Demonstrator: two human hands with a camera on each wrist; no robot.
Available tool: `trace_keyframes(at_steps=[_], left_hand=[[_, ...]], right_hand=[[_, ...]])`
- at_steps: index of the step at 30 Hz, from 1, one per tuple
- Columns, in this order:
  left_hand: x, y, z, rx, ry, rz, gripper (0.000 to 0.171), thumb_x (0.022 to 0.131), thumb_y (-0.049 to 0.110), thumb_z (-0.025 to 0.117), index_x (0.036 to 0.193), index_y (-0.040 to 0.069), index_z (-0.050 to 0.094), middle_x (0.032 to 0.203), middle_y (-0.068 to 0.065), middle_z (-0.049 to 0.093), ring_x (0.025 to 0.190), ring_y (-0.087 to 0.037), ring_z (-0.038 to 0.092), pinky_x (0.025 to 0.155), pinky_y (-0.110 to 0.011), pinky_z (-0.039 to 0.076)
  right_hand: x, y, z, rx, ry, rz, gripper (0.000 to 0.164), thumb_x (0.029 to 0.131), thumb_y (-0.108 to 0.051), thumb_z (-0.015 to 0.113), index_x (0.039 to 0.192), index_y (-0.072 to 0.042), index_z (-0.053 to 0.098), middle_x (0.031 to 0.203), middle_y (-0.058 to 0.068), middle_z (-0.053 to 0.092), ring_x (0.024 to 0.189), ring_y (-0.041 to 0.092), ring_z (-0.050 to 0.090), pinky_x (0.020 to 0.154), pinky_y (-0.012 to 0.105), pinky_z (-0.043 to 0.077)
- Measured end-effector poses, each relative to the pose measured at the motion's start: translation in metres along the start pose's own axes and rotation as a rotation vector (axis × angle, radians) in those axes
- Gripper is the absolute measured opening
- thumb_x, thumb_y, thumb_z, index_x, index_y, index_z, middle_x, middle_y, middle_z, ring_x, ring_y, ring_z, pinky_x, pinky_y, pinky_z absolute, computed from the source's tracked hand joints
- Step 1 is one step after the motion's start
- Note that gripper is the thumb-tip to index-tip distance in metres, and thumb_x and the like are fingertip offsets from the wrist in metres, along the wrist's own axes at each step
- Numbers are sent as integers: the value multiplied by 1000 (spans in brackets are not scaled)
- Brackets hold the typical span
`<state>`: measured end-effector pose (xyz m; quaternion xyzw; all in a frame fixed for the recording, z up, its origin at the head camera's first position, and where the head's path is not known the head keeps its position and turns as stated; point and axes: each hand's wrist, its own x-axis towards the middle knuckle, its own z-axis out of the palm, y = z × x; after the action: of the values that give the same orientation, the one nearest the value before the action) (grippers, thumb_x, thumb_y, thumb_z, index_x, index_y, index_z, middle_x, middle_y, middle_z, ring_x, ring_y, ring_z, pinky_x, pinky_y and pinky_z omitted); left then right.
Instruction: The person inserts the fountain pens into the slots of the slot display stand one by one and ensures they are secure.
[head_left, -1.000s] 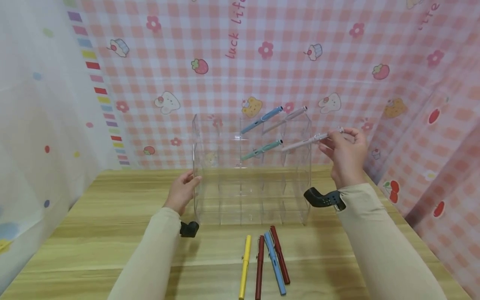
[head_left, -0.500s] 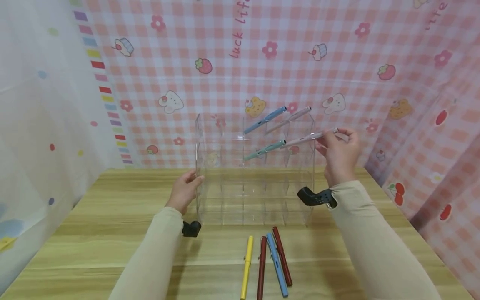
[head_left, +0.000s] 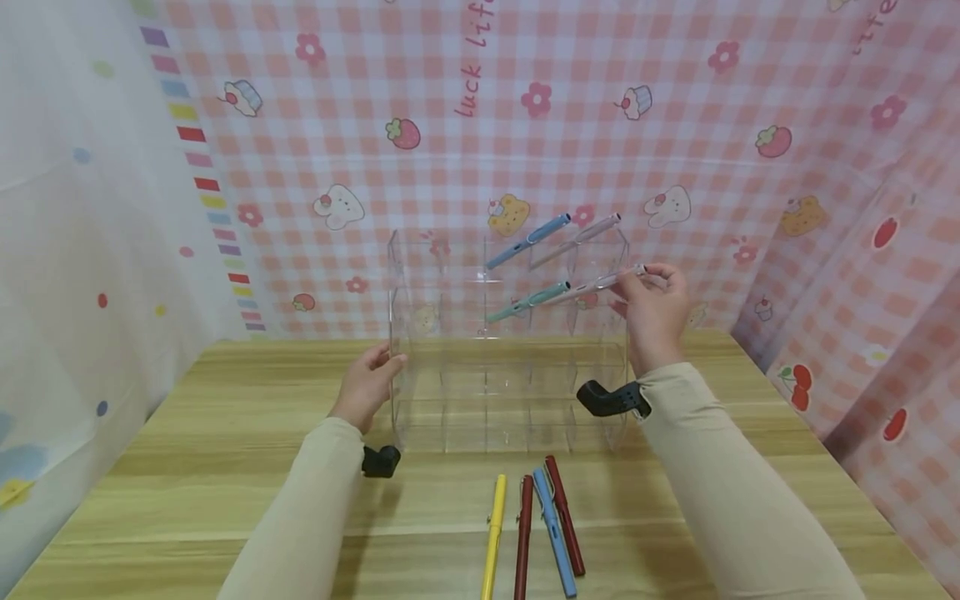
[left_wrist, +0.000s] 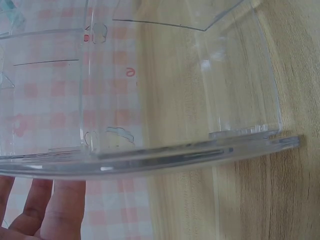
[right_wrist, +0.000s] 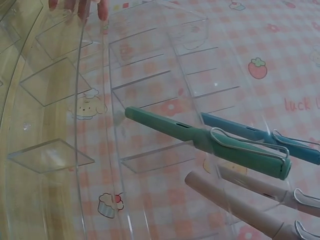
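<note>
Right hand (head_left: 656, 317) pinches pale pen (head_left: 591, 287), left hand (head_left: 364, 385) grips clear rack (head_left: 486, 385); sideways drift, I judge, could dislodge green pen (head_left: 529, 303).

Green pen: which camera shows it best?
The right wrist view: the green pen shows whole and large, its clip clear. The head view has it whole but small. The left wrist view offers only a teal patch in the upper-left corner, possibly it.

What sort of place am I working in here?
Likely a small curtained-off tabletop workspace: a pink-and-white checked curtain hangs behind, and a white dotted curtain on the left, around a light wood-grain table.
</note>
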<state>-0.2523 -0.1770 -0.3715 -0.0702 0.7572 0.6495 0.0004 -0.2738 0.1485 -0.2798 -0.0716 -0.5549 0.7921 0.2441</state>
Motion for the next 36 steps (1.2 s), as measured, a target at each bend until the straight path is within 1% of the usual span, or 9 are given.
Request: trace_keyframes(at_steps=[3,10,15,20,25,29,34,36], left_hand=[[0,0,1,-5,-4,0,54,100,22,52,149,7,35,146,-21,39,133,-36,39,104,-49,41],[0,-1,0,-8,-6,0,54,100,21,52,150,8,34,145,-20,39,132,-36,40,104,-49,41],[-1,-3,0,-4,-13,7,56,101,23,52,151,9,32,146,-21,38,133,-36,39,103,-50,41],[0,-3,1,0,-12,11,55,101,23,51,151,8,33,147,-21,37,133,-37,39,103,-50,42],[0,-4,1,-7,-6,11,54,101,21,51,150,7,34,146,-22,37,133,-37,39,102,-50,42],[0,-4,1,-10,-3,11,53,101,21,51,149,7,35,145,-22,39,132,-37,40,102,-50,42],[0,-3,1,-9,5,13,52,100,21,52,148,8,37,143,-21,41,131,-36,40,101,-49,43],[-1,-2,1,-12,5,16,52,100,21,52,148,7,37,142,-21,41,131,-36,41,101,-49,43]], right_hand=[[1,4,3,-11,-15,6,26,88,1,64,96,-14,44,98,6,53,75,11,68,60,21,55],[2,12,9,-73,-27,8,25,88,2,63,93,-14,45,91,4,56,71,9,66,63,22,56],[1,16,11,-101,-42,20,24,88,1,63,95,-13,45,93,5,56,71,9,65,64,21,56],[1,19,9,-121,-53,32,25,90,-2,64,99,-14,44,95,6,56,73,12,66,68,23,57],[-1,20,9,-177,-69,42,24,90,-6,65,99,-15,45,100,7,58,76,11,66,69,24,56],[-3,22,9,-222,-73,33,23,91,-8,65,99,-15,45,99,5,57,78,10,66,72,24,56],[-4,23,10,-239,-69,10,23,91,-8,66,99,-14,46,96,3,57,80,14,66,78,30,57],[-4,23,10,-248,-67,1,23,90,-9,66,99,-14,46,95,3,58,83,17,67,78,30,57]])
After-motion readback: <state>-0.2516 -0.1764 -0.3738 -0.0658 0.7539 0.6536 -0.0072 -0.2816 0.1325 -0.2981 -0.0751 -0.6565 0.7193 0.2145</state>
